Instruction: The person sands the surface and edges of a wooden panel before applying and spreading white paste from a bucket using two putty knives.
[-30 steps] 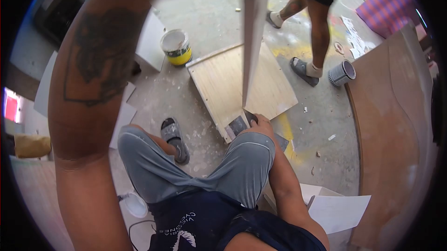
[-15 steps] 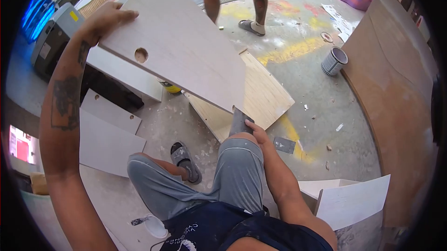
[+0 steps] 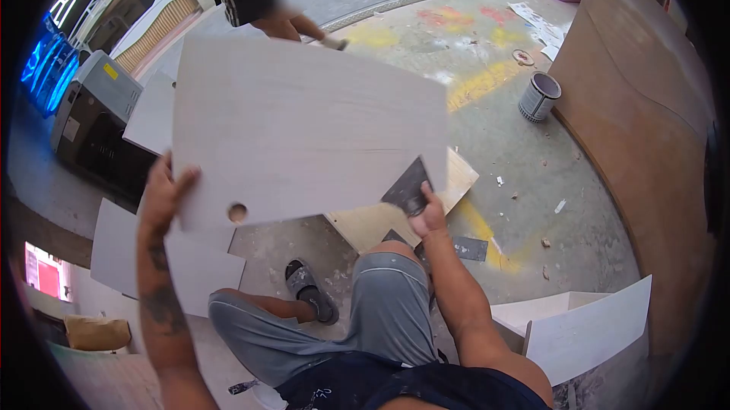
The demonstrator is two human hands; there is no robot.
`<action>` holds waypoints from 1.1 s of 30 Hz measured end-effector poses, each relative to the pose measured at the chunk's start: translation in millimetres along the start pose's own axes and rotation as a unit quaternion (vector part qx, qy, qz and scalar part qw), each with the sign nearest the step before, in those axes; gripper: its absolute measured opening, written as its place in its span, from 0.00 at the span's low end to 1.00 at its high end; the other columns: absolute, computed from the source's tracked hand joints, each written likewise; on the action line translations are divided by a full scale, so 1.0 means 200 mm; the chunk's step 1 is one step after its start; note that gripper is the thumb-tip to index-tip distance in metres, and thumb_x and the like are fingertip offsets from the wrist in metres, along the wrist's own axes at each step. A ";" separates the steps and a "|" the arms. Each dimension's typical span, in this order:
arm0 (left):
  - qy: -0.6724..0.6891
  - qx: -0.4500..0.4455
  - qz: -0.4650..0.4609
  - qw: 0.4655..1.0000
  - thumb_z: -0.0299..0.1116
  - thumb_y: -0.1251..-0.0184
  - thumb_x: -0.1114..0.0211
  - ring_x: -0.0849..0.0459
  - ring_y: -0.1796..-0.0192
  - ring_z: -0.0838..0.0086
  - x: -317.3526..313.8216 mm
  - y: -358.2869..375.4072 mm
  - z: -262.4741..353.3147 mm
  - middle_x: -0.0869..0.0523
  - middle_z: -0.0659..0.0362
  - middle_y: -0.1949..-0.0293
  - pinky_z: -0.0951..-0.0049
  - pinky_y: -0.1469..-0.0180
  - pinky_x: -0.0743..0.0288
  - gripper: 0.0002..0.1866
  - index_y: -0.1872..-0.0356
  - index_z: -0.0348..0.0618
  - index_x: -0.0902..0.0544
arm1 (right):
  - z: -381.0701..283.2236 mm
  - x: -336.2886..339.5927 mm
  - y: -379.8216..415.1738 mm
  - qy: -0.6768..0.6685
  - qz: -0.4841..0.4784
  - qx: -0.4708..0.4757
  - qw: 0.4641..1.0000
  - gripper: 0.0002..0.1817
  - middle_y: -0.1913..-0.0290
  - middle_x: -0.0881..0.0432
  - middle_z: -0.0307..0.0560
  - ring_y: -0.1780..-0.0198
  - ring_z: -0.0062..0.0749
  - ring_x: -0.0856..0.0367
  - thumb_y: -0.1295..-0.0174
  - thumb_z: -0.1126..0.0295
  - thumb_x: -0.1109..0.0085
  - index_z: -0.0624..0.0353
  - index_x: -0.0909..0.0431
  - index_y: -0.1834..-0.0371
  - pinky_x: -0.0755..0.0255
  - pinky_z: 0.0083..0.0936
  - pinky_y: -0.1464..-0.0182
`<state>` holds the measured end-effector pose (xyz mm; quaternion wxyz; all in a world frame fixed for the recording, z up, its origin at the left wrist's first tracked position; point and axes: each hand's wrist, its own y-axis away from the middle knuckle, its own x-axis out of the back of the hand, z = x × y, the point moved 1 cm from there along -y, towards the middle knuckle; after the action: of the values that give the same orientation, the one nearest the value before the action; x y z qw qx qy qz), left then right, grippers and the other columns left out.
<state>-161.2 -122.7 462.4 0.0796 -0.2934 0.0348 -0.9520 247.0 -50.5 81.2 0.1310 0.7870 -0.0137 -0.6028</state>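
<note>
On my remote feed, I saw the left hand [image 3: 163,196] gripping the pale panel [image 3: 304,129] by its left edge, near a round hole [image 3: 237,213], thumb over the face. The right hand [image 3: 429,218] pinched a dark sheet [image 3: 407,184] before the panel's lower right part; whether sheet and panel touched, I couldn't quite tell. The panel was held above a plywood board [image 3: 356,226] on the floor [image 3: 517,189].

— How does the tattooed left arm [image 3: 164,300] sit?
— Stretched forward, the left hand [image 3: 161,196] gripping, left thumb [image 3: 186,179] pointing inward.
— And the right arm [image 3: 465,288]?
— Also reaching forward, angled slightly inward, the right hand [image 3: 430,218] clasped with right thumb [image 3: 426,195] extended. The two hands are well apart, the left slightly higher in view.
</note>
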 end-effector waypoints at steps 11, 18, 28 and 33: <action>0.193 0.396 0.268 0.857 0.53 0.30 0.28 0.15 0.45 0.64 -1.40 0.55 -1.33 0.13 0.42 0.44 0.65 0.40 0.23 0.38 0.44 0.17 0.20 | -0.54 0.23 -0.33 0.160 0.229 0.121 0.953 0.24 0.36 0.18 0.51 0.36 0.46 0.18 0.26 0.62 0.43 0.63 0.25 0.31 0.26 0.46 0.30; 0.141 0.486 0.275 0.818 0.60 0.34 0.27 0.15 0.45 0.61 -1.59 0.56 -1.53 0.13 0.40 0.47 0.63 0.40 0.24 0.45 0.46 0.14 0.21 | -0.51 0.34 -0.52 0.237 0.217 0.107 0.941 0.24 0.36 0.18 0.52 0.36 0.45 0.19 0.25 0.64 0.43 0.68 0.26 0.31 0.26 0.42 0.31; 0.172 0.468 0.288 0.818 0.59 0.29 0.30 0.16 0.45 0.63 -1.62 0.38 -1.61 0.13 0.43 0.46 0.64 0.39 0.25 0.40 0.42 0.20 0.21 | -0.40 0.17 -0.56 0.442 0.220 0.092 0.865 0.23 0.42 0.15 0.46 0.44 0.36 0.15 0.27 0.63 0.38 0.68 0.23 0.35 0.23 0.34 0.38; 0.231 0.468 0.273 0.808 0.59 0.28 0.31 0.17 0.42 0.63 -1.61 0.40 -1.76 0.15 0.43 0.43 0.65 0.37 0.26 0.40 0.40 0.22 0.23 | -0.30 0.17 -0.49 0.491 0.168 0.066 0.852 0.22 0.46 0.15 0.44 0.48 0.31 0.16 0.27 0.63 0.37 0.67 0.22 0.36 0.23 0.30 0.42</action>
<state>-85.8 -139.2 -15.3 0.4536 0.0297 -0.3185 -0.8318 301.0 48.6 40.9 0.1678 0.9729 -0.1196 -0.1048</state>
